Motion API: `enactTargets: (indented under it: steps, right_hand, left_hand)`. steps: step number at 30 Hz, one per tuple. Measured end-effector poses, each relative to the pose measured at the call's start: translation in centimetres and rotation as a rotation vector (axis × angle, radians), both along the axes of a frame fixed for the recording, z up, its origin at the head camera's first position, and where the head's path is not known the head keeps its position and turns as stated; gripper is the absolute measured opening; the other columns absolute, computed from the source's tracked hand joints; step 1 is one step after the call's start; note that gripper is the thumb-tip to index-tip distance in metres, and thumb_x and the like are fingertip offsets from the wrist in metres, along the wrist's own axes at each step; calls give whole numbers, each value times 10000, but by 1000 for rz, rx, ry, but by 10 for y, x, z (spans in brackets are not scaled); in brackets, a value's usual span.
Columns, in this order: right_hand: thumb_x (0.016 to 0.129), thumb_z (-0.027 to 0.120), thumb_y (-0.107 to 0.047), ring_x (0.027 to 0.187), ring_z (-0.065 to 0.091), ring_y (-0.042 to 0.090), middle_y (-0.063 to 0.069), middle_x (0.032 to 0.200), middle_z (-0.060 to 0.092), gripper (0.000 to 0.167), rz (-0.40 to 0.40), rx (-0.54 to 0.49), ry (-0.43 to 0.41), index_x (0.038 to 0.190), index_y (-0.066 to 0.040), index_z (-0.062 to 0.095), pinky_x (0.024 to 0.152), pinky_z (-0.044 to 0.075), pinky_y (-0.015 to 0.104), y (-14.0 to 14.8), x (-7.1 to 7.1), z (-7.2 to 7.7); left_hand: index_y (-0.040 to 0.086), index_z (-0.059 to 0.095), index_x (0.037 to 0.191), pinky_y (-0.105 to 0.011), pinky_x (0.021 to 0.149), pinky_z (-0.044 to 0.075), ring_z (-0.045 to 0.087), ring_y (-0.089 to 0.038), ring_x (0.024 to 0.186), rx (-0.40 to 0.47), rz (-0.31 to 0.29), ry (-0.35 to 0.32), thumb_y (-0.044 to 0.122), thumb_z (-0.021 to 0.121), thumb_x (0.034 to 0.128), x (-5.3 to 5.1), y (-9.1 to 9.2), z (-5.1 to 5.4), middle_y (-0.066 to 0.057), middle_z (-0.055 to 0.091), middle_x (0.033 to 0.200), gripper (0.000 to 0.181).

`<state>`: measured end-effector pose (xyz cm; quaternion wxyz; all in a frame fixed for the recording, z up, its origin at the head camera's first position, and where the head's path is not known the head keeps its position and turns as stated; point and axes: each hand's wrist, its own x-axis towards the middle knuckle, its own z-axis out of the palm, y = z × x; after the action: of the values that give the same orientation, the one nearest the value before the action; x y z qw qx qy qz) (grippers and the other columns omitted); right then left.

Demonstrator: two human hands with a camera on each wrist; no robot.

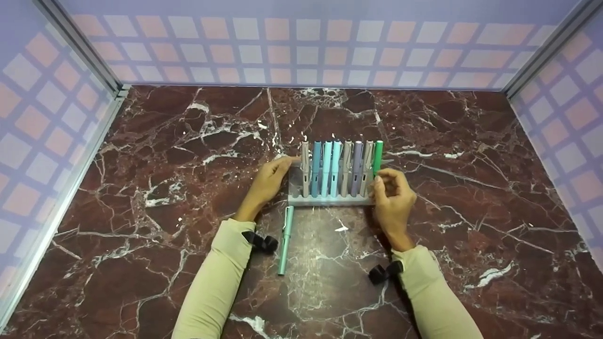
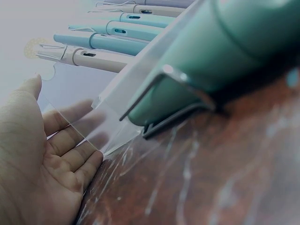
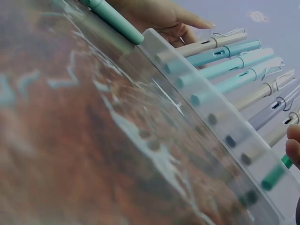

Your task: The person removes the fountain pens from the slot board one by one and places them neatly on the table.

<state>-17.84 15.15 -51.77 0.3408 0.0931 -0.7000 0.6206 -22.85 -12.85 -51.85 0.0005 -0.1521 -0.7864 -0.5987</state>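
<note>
A clear pen stand [image 1: 330, 201] holds several upright fountain pens in a row: beige, blue, light blue and purple ones. At its right end is a green fountain pen [image 1: 378, 153], which my right hand [image 1: 395, 197] pinches between thumb and fingers; its lower part is hidden in the head view. My left hand [image 1: 268, 182] is at the stand's left end, its fingers [image 2: 70, 140] touching the clear side panel [image 2: 89, 122]. In front of the stand's left corner, a mint-green fountain pen [image 1: 285, 240] lies on the table, its clip end toward the stand.
The tabletop [image 1: 188, 263] is dark red-brown with white marble veins. A checked back wall [image 1: 306, 47] rises behind it, with side walls at left and right. Black wrist cameras [image 1: 260, 241] are strapped over both sleeves.
</note>
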Motion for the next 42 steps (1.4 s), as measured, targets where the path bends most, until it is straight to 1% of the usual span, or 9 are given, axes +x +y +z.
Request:
enactTargets:
  steps: [3,4,10,11,16,21,30,36,42]
  right_hand:
    - [908,623,56,500,591,242,179,702,647,67,-25,0,1,954,99,646,457,499,189,1,-2,0]
    - [906,626,56,509,595,242,163,710,650,66,-35,2,-1,954,97,647,466,502,187,2,-2,0]
    - [874,643,86,606,585,126,88,767,646,92,-94,-9,-19,963,103,655,541,491,176,4,-4,3]
    - [865,640,97,630,580,108,88,775,644,100,-103,-11,-25,963,113,653,558,491,179,3,-4,5]
    - [844,623,121,700,583,92,114,809,637,132,-131,-14,-65,968,166,623,632,514,210,-2,4,24]
    - [853,639,110,713,586,98,154,845,638,164,-122,-32,-137,1004,167,609,658,521,226,-4,9,33]
    - [845,663,127,754,582,138,332,936,616,235,-54,-56,-201,1057,182,580,675,516,225,-2,9,30]
    - [848,672,130,799,610,124,321,962,622,265,-2,-118,-243,1081,197,566,712,540,213,-1,8,28]
    - [838,689,137,799,626,124,298,959,641,290,15,-111,-245,1104,193,588,730,547,210,-1,7,27]
  left_hand:
    - [29,670,1267,-397,1121,398,595,-281,1236,0,-3,5,228,417,1089,0,-1,-1,-132,671,1299,367]
    - [17,663,1272,-404,1129,390,590,-302,1243,4,-9,-4,216,415,1090,3,0,4,-148,665,1304,367]
    - [2,659,1276,-391,1138,381,582,-290,1260,7,-14,9,190,411,1089,2,1,3,-157,662,1307,363]
    - [12,665,1272,-381,1133,387,585,-267,1258,2,-11,21,200,412,1089,0,0,-3,-142,667,1303,364]
    - [31,671,1268,-393,1132,387,585,-266,1256,1,-2,10,227,422,1089,0,0,-3,-130,669,1304,364]
    - [62,669,1278,-403,1124,394,604,-252,1221,7,3,-19,274,421,1088,0,-1,-1,-104,677,1295,377]
    - [97,671,1283,-413,1122,391,597,-238,1218,-10,6,-37,333,412,1086,0,-1,-1,-78,668,1316,402]
    - [67,677,1275,-398,1138,381,579,-252,1268,-25,12,-7,262,416,1089,0,-1,-1,-102,666,1318,375]
    - [40,672,1268,-423,1146,369,575,-284,1272,-2,5,-12,244,421,1089,0,-1,0,-137,661,1316,370]
